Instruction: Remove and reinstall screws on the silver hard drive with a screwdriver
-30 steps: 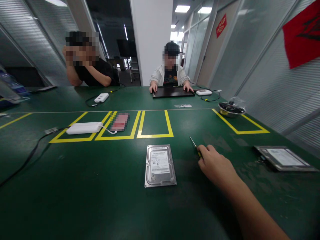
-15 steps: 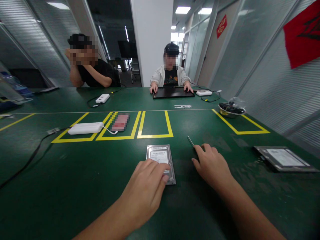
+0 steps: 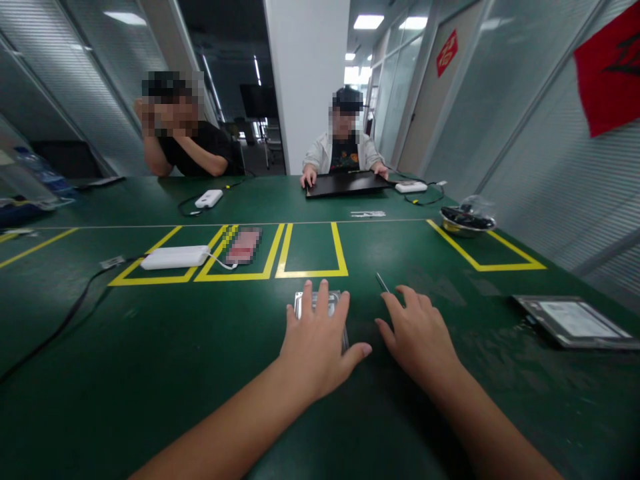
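Note:
A silver hard drive [image 3: 299, 305] lies flat on the green table in front of me, mostly covered by my left hand [image 3: 317, 343]. That hand is spread over it with the fingers apart and the thumb out to the right. Just to the right, my right hand [image 3: 419, 332] is closed around a thin tool that looks like a screwdriver [image 3: 381, 283]. Only its slim metal shaft shows, pointing up and left past the fingers; the handle is hidden. Farther right lies a second hard drive [image 3: 575, 321] with a pale label.
Yellow tape [image 3: 313, 273] marks several boxes on the table. A white power bank [image 3: 175, 257] is cabled to a blurred pinkish object [image 3: 243, 245]. A metal bowl [image 3: 465, 231] holds dark items. Across the table sit two people, one holding a black panel [image 3: 347, 185].
My left hand has opened from a curled grip on the hard drive to spread fingers above it. My right hand keeps the screwdriver nearly in place. The person opposite has tilted the black panel.

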The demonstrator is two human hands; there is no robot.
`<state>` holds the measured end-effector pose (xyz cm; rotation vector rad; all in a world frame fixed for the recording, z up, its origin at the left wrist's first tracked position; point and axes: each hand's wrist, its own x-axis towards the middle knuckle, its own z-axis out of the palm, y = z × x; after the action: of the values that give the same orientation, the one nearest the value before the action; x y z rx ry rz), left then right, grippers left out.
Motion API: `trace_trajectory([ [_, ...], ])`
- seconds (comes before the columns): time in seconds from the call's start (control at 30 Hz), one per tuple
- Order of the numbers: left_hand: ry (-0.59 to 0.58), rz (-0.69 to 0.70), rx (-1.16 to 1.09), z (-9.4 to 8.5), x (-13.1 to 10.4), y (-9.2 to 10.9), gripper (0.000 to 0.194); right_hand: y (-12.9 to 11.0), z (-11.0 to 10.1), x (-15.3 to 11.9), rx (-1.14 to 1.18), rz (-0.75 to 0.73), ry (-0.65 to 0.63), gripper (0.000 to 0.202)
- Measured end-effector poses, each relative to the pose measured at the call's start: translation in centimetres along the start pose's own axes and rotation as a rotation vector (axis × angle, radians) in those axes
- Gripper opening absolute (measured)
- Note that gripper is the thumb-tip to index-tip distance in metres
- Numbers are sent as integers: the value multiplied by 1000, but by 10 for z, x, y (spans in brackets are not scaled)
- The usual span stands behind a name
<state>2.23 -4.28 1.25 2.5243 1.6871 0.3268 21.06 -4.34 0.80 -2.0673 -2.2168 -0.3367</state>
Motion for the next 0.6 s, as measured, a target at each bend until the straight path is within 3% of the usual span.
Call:
trace_trajectory([
  [0.23, -38, -42, 13, 6, 17, -4, 89, 1, 3, 0, 0, -7, 15, 42],
  [0.6, -56, -57, 0, 7, 21, -7, 97, 0, -1, -1, 22, 1, -4, 43],
])
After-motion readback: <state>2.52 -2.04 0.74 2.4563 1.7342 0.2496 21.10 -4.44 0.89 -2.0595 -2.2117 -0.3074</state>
